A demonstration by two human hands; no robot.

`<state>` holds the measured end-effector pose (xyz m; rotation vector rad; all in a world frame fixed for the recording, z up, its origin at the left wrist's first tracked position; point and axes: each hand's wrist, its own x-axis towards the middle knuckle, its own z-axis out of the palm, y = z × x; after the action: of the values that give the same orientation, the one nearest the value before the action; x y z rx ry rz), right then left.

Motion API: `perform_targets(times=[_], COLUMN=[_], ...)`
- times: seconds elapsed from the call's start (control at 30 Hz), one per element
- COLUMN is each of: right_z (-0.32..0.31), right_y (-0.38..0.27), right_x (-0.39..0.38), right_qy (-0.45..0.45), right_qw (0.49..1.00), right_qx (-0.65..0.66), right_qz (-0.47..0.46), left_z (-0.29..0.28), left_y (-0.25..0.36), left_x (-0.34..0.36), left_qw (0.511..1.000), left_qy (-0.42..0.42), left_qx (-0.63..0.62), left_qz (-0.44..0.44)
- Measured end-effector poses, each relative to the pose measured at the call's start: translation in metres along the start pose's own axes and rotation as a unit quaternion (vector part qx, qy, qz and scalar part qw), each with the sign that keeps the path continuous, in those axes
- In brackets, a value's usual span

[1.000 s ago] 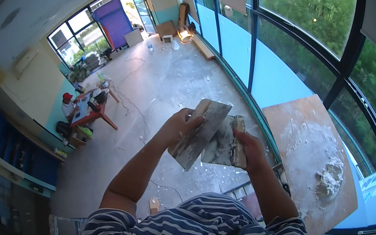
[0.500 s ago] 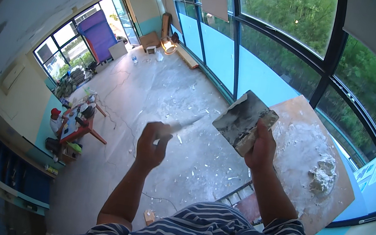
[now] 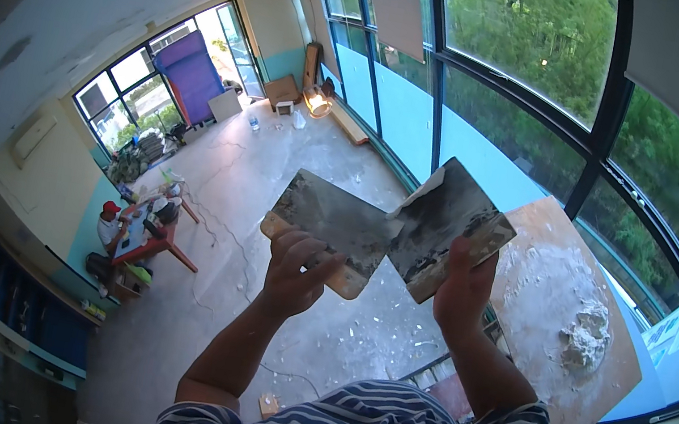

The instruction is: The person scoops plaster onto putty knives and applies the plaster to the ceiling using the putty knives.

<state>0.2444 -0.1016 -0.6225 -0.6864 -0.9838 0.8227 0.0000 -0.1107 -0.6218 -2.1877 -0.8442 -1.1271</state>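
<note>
My left hand (image 3: 296,277) grips a wide, flat putty scraper (image 3: 333,220) by its thick back edge, the grey face turned up. A second scraper (image 3: 452,218), smeared grey and whitish, is in my right hand (image 3: 462,297), fingers wrapped round its pale back edge. The two blades meet or overlap at their inner edges, in front of my chest; whether they touch firmly I cannot tell. To the right of my right hand, a mound of white plaster (image 3: 585,337) lies on a tan board (image 3: 614,383) streaked with the same paste.
White scraps litter the grey floor (image 3: 244,341). Large windows (image 3: 510,119) run along the right. Far left, a person in a red cap (image 3: 111,208) sits at a red table (image 3: 147,246). A lit lamp (image 3: 318,102) stands near the back, and a cable crosses the floor.
My left hand has turned its scraper from edge-on to flat and brought it right against the other blade. The right scraper has tilted more upright.
</note>
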Motion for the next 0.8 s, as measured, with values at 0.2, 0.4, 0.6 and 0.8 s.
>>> perform_targets(times=[0.2,0.4,0.6,0.8], right_z=[0.009,-0.004,-0.106,-0.234], right_y=[-0.005,-0.003,0.09,0.122], right_x=[-0.011,-0.009,-0.02,-0.043], right_qy=[-0.086,-0.249,-0.187,0.031], right_qw=[0.984,0.938,0.814,0.954], right_qx=[-0.154,-0.237,-0.508,-0.29], right_qz=[-0.02,0.052,-0.212,0.07], left_z=[0.003,-0.02,-0.078,-0.18], left_y=[-0.017,-0.043,-0.137,-0.214], left_x=[0.014,0.065,0.177,0.32], left_qw=[0.999,0.992,0.969,0.904], left_qy=[0.04,0.077,0.225,0.307], left_qx=[0.016,0.077,0.101,0.244], left_qz=[0.027,0.065,-0.025,-0.172])
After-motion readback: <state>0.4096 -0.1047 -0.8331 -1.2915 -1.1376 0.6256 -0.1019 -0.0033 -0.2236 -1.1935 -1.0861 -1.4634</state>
